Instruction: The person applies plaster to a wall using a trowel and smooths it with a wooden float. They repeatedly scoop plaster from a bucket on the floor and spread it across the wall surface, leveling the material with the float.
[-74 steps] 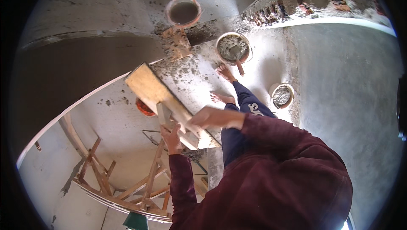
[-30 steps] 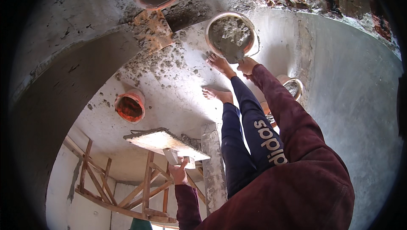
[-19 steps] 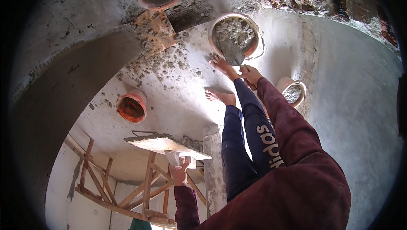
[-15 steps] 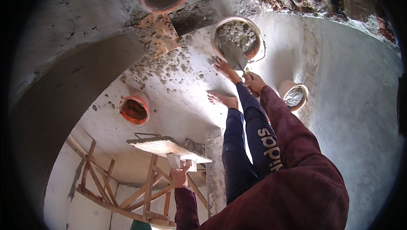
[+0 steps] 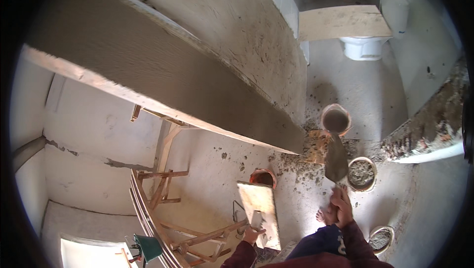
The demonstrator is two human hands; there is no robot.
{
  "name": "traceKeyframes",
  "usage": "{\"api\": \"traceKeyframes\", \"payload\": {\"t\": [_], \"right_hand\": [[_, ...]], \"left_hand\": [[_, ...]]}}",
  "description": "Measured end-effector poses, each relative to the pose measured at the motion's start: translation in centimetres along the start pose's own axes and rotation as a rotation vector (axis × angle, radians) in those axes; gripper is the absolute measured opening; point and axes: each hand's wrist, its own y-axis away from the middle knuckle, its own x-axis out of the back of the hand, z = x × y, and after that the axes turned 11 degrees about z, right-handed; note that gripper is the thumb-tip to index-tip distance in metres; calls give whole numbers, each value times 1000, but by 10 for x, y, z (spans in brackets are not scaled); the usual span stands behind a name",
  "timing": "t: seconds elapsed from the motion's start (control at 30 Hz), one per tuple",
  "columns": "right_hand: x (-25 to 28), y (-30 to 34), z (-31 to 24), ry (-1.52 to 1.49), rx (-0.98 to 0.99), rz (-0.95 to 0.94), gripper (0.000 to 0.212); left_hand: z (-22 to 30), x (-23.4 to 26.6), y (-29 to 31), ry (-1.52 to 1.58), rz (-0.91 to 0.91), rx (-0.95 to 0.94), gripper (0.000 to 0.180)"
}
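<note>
The trowel point(image 5: 336, 163) points toward the far side, just left of the mortar bucket point(image 5: 362, 175) in view; the right hand point(image 5: 340, 206) is wrapped round its handle. A firm grip, steady wrist and level blade would probably give best control. To the left, the left hand point(image 5: 252, 235) clasps the handle of a wooden board point(image 5: 257, 200); holding it steady should help. Pale print point(image 5: 341, 245) on the dark blue trousers point(image 5: 314, 243) is too cut off to read.

Glare whitens part of the floor point(image 5: 302, 218), while fisheye distortion bends straight edges.
</note>
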Motion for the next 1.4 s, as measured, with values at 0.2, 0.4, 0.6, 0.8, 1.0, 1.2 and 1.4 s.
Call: {"api": "traceKeyframes", "payload": {"t": [0.2,0.4,0.6,0.8,1.0,1.2,1.4], "right_hand": [[-188,55,-57,-162,411,-220,45],[-329,48,-61,-191,1025,-184,59],[-411,24,-52,367,1574,-192,53],[-358,45,-108,87,382,-587,50],[-398,-3,-151,95,158,-874,48],[-452,-25,-183,238,313,-956,44],[-412,-66,-125,235,36,-810,50]], "left_hand": [[40,54,21,203,164,-35,43],[53,81,48,462,222,12,51],[46,63,85,597,344,67,46],[52,51,91,704,408,115,50],[71,45,84,627,454,111,41],[113,44,91,598,484,105,34],[116,40,98,484,477,113,31]]}}
